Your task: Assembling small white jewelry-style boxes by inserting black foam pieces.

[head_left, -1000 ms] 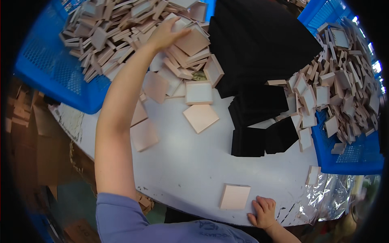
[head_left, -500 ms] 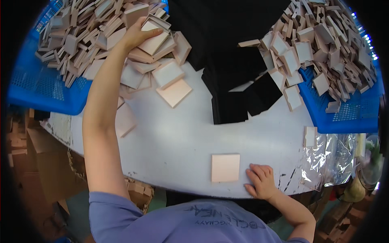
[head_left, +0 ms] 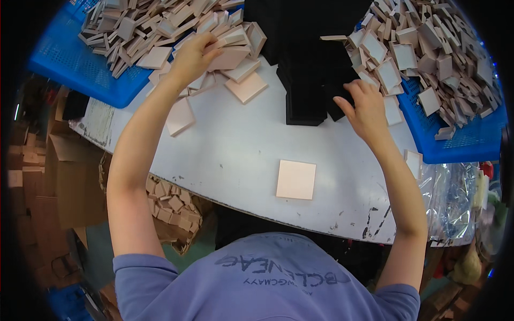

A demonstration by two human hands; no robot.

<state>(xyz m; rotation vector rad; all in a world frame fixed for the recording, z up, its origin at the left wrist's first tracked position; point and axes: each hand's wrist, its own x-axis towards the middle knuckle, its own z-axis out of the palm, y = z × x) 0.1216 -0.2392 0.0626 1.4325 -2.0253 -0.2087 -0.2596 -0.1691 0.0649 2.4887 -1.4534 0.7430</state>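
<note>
My left hand [head_left: 194, 58] is among the pile of shallow pale pink boxes [head_left: 160, 24] at the far left. Its thumb and fingers close on the edge of one shallow box [head_left: 229, 59]; part of the grip is hidden. Farther right, my right hand [head_left: 368, 107] reaches to the black stack [head_left: 306, 104] of flat pieces. Its thumb and fingers are apart at the edge of a black piece [head_left: 335, 107], which the hand partly covers. A single square pale pink box [head_left: 296, 180] lies flat on the table in front of me, apart from both hands.
Blue baskets stand at the left [head_left: 91, 80] and right [head_left: 455, 152], heaped with similar boxes. Clear plastic bags [head_left: 450, 200] hang over the right edge of the grey table [head_left: 230, 160]. Below the table's front edge is a carton [head_left: 179, 206] of small blocks.
My right hand has moved from the table's front edge out to the black stack. My left hand has drawn back a little toward me from the pile. The view has shifted.
</note>
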